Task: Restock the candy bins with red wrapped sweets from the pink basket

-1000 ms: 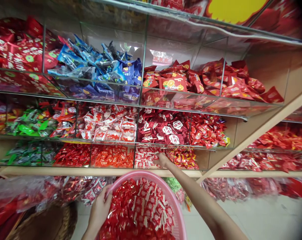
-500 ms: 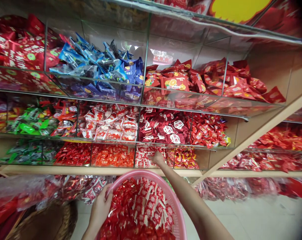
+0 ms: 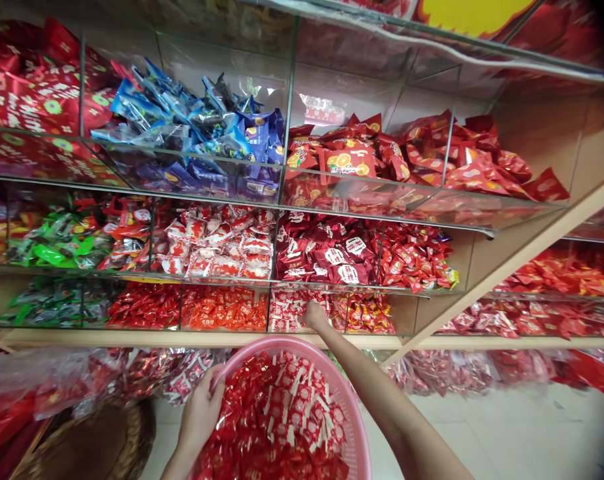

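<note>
My left hand grips the left rim of a pink plastic basket, thumb over the edge. Red-wrapped candies fill the basket, with red-and-white wrapped ones heaped toward its right side. Past the basket's far rim, my right hand reaches into a low shelf bin of small red-and-white candies. Its fingers point down among the candies and are hidden, so their grip does not show. Orange-red packets lie in the bin to the left, red-and-yellow ones to the right.
Glass dividers part the shelf bins above, holding maroon packets, blue packets and red orange-print packets. A wooden ledge runs along the bottom shelf. Bagged candies sit beneath it. A woven basket stands at lower left.
The view has shifted very slightly. My right hand stays in the same bin and my left hand keeps hold of the pink basket.
</note>
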`<state>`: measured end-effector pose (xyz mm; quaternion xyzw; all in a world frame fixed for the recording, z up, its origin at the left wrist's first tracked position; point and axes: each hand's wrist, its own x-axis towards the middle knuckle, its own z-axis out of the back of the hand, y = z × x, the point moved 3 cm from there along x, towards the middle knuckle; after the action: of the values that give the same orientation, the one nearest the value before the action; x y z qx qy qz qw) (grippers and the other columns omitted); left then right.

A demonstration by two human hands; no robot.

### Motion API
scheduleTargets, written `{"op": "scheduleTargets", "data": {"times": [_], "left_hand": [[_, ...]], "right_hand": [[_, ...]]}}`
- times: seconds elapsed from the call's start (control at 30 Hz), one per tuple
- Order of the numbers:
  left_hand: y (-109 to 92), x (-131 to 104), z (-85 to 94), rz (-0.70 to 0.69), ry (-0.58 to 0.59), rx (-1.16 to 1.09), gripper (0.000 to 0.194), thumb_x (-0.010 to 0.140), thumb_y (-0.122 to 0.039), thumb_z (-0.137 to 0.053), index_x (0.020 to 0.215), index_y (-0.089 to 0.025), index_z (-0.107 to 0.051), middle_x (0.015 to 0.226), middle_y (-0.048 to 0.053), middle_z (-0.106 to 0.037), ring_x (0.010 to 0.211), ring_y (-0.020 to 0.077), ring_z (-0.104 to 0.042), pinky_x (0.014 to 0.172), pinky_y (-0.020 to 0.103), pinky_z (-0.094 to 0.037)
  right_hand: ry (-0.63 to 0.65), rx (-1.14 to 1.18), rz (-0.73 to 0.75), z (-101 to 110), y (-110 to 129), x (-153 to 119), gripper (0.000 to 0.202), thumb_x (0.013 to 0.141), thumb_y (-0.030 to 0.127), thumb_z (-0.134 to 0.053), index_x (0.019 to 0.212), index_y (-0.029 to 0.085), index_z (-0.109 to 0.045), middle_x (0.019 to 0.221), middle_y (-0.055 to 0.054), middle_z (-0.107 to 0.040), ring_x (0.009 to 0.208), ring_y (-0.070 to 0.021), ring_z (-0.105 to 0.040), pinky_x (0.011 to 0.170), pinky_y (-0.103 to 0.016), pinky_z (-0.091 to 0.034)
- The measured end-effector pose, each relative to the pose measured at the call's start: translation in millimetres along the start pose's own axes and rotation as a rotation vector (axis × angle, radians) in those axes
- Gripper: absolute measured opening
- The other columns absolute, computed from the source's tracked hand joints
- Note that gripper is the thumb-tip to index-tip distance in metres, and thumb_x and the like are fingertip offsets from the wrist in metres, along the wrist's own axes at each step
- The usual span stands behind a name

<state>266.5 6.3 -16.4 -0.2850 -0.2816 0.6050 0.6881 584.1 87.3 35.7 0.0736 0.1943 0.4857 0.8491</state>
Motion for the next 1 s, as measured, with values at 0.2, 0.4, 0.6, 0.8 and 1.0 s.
{"op": "scheduleTargets", "data": {"times": [0.2,0.4,0.6,0.8,1.0], "left_hand": [[1.6,-0.2,-0.8,-0.039,-0.018,0.013,0.034,0.079,-0.038,-0.039,0.106,-0.022,-0.052,0.099,0.003,-0.067,0.070,0.0150,-0.064,0.063,0.023,-0.048],[-0.8,0.9,0.7,-0.011,-0.005,0.039,0.034,0.080,-0.038,-0.039,0.106,-0.022,-0.051,0.099,0.004,-0.066,0.067,0.0137,-0.063,0.064,0.022,-0.047],[-6.1,0.7,4.1,-0.031,-0.020,0.034,0.032,0.079,-0.038,-0.040,0.103,-0.022,-0.053,0.094,0.002,-0.068,0.067,0.0139,-0.064,0.063,0.023,-0.047],[-5.3,1.3,4.1,-0.044,-0.039,0.032,0.032,0.078,-0.037,-0.041,0.104,-0.021,-0.053,0.097,0.004,-0.067,0.080,0.0163,-0.064,0.070,0.025,-0.048],[-4.1,1.3,2.6,-0.034,-0.017,0.044,0.033,0.079,-0.038,-0.039,0.104,-0.021,-0.052,0.098,0.005,-0.067,0.079,0.0171,-0.063,0.069,0.026,-0.048]], "right_hand": [[0.039,0.038,0.037,5.3,-2.1,-3.9,0.036,0.060,0.017,-0.066,0.093,0.011,-0.055,0.098,-0.014,-0.060,0.087,-0.0200,-0.057,0.063,-0.022,-0.043],[0.061,0.100,0.042,20.6,-0.5,-14.2,0.029,0.063,0.024,-0.067,0.086,0.011,-0.057,0.083,-0.012,-0.062,0.080,-0.0178,-0.056,0.057,-0.020,-0.039],[0.008,0.154,0.142,49.4,-9.9,-47.1,0.032,0.061,0.037,-0.067,0.077,0.012,-0.057,0.073,-0.006,-0.060,0.064,-0.0134,-0.053,0.050,-0.020,-0.034],[0.127,0.165,0.254,36.5,-46.6,-99.1,0.028,0.062,0.039,-0.062,0.072,0.014,-0.056,0.070,-0.002,-0.059,0.060,-0.0116,-0.051,0.047,-0.020,-0.032],[0.203,-0.071,0.300,3.2,-84.7,-131.4,0.022,0.064,0.031,-0.059,0.080,0.016,-0.058,0.082,-0.006,-0.060,0.074,-0.0167,-0.054,0.058,-0.023,-0.036]]}}
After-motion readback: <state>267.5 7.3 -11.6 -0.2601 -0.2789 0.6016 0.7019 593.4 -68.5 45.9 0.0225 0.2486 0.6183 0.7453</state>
